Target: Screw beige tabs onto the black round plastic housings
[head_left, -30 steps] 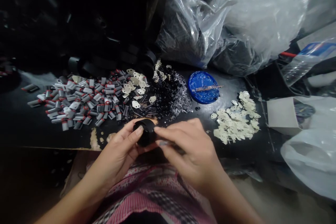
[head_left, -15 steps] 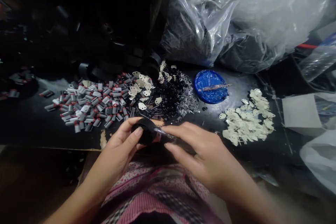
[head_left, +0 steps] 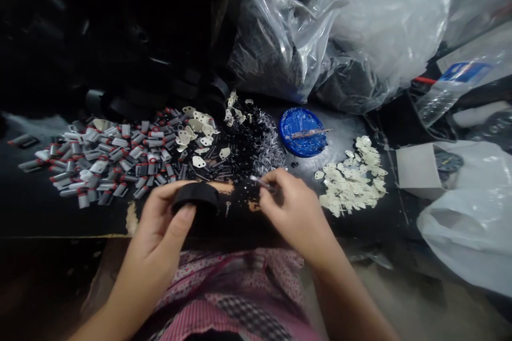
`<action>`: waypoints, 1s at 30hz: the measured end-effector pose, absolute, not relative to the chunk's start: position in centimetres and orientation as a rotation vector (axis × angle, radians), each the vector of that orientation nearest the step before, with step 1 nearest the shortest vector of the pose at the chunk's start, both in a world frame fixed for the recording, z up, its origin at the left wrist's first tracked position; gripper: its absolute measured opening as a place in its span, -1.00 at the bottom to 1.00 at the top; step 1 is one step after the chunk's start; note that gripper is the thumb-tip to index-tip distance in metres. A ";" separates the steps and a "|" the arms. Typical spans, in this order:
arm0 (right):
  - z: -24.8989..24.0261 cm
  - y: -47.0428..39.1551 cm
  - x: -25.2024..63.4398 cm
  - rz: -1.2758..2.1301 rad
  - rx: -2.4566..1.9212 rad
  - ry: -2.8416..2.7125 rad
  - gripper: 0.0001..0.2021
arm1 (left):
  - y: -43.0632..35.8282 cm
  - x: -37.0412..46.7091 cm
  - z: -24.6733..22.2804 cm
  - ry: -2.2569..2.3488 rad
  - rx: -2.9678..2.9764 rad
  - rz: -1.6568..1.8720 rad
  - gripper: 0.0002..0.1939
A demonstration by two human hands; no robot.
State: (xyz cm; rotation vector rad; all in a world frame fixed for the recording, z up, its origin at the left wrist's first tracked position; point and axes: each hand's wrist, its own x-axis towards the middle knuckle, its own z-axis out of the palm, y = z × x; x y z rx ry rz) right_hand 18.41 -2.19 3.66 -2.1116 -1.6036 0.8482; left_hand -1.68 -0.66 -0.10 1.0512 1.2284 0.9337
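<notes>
My left hand [head_left: 166, 226] is closed around a black round plastic part [head_left: 196, 200], hollow like a short ring or cap, with the thumb pressed on its near side. To its right, my right hand [head_left: 294, 208] pinches a slim shiny tool [head_left: 266, 184]; the fingers cover most of it, and its kind is not clear. The tool's pale tip points left, apart from the black part. Between the hands a small screw-like metal piece [head_left: 228, 209] lies on the dark table [head_left: 168, 224].
Grey cylinders with red ends [head_left: 116, 152] are heaped at left. Small springs [head_left: 212, 168], black and grey bits [head_left: 270, 144] lie mid-table. A blue grease-smeared lid [head_left: 304, 133] holds a stick. Pale metal plates [head_left: 356, 181] are piled right, before a white box [head_left: 420, 170]. Plastic bags [head_left: 280, 37] stand behind.
My right hand has drawn the tool back from the black part, out to the right. My left hand has shifted left and tilted the part. The whole view has swung right.
</notes>
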 end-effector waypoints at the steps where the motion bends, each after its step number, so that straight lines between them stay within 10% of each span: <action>1: 3.2 -1.9 18.5 0.659 -2.199 -1.668 -0.95 | -0.7 -1.1 0.0 1.199 0.993 0.869 -0.77; 10: 0.7 -1.2 18.7 0.208 -2.083 -2.053 -0.93 | -0.2 -0.8 -0.7 1.015 0.766 0.763 -0.78; 30: 2.0 -1.8 16.5 0.640 -1.665 -1.691 -0.93 | 0.2 1.2 0.3 0.888 0.293 0.876 -0.89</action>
